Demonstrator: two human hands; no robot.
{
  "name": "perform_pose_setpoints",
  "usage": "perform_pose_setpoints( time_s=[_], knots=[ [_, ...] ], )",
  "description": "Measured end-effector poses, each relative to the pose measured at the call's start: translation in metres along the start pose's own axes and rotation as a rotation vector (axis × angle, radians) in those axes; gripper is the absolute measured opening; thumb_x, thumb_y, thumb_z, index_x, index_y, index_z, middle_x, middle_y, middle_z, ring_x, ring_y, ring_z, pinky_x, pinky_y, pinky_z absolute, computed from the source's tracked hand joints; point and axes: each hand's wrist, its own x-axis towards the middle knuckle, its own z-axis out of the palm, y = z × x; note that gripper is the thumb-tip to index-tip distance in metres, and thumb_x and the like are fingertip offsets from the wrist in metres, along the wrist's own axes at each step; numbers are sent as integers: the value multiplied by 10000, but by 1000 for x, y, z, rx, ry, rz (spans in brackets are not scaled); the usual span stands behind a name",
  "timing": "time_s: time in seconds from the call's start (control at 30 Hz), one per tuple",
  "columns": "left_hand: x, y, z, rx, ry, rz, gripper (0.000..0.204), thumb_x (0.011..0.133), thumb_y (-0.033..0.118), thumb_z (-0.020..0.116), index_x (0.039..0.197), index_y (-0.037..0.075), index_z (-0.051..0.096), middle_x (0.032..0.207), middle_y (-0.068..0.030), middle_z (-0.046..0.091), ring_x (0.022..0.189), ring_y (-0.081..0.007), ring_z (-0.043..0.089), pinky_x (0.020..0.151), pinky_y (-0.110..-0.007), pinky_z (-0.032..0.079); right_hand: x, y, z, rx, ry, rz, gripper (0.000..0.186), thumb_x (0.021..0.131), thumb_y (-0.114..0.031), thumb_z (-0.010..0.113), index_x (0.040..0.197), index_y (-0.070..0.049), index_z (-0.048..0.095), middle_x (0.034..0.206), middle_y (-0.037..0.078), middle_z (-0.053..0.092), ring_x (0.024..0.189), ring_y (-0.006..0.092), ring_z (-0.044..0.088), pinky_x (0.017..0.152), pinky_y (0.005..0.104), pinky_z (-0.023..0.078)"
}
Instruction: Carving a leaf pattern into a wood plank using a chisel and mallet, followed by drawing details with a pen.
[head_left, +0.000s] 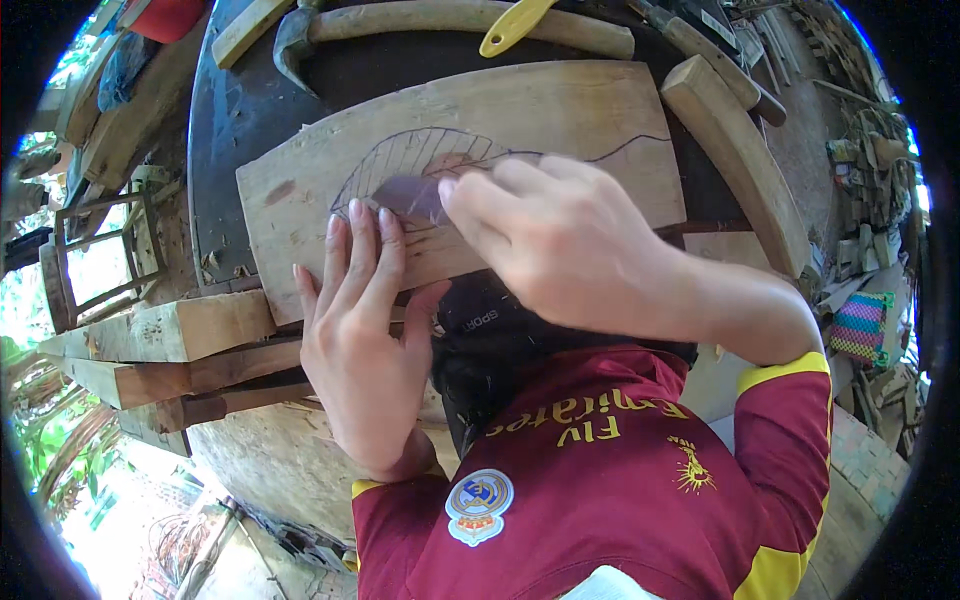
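Observation:
A pale wooden board point(540, 105) with a curved upper edge bears a drawn wavy line and a hatched arched area. My left hand point(355, 340) rests on its lower left, fingers stretched over the wood at the hatching, thumb at the lower edge. My right hand point(570, 235) is closed above the board's middle, slightly blurred, its fingertips beside a dark purplish patch point(410, 190) that I cannot make out clearly. What the right fingers hold is hidden.
An adze point(460, 20), yellow-handled tool point(515, 25), chisel-like tool point(700, 50) and wooden beam point(735, 165) lie around the board on a dark work surface point(220, 170). Timber point(170, 330) is stacked at left, near a metal frame point(105, 260); a woven basket point(855, 325) is at right.

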Motion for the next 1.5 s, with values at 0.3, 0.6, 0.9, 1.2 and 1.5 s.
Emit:
perform_pose_setpoints(
  time_s=[0.3, 0.6, 0.9, 1.2, 1.5],
  knots=[
    [-7, -11, 5, -7, 78, 65, 546, 812, 176, 792, 1334, 85, 661, 1413, -151, 605, 1346, -369, 542, 1114, -575, 402, 8, 9, -1, -87, -50, -2, 118, 794, -128, 644, 856, -29, 663, 848, 81, 608, 770, 241, 677, 601, 357, 581],
    [-43, -30, 7, -134, 193, 119, 417, 781, 77, 825, 1187, 40, 740, 1277, -147, 698, 1249, -341, 637, 1083, -528, 450, 9, -1, -4, 91, -123, -82, 188, 912, -102, 639, 1055, 18, 659, 820, 86, 597, 677, 235, 643, 548, 354, 540],
    [-48, -47, 17, -367, 567, 33, 75, 844, 1, 788, 892, -29, 740, 967, -180, 764, 887, -273, 759, 855, -387, 593, 16, -22, 2, 277, -165, -121, 239, 904, -99, 662, 1103, 31, 637, 883, 122, 611, 713, 285, 649, 584, 389, 553],
    [-56, -69, 47, -1075, 391, -535, 350, 1071, 270, 552, 940, -48, 618, 821, -183, 720, 499, -202, 633, 453, -297, 520, 31, -20, 0, 215, -180, -33, 254, 917, -89, 650, 1143, 25, 629, 841, 113, 588, 719, 270, 632, 584, 389, 543],
    [-51, -78, 47, -1524, 220, -490, 314, 1082, 251, 516, 975, -36, 587, 873, -234, 719, 557, -219, 659, 457, -314, 531, 57, -24, 14, 236, -190, -126, 263, 891, -41, 624, 1126, 76, 640, 861, 145, 627, 787, 301, 673, 667, 396, 576]
  ],
)
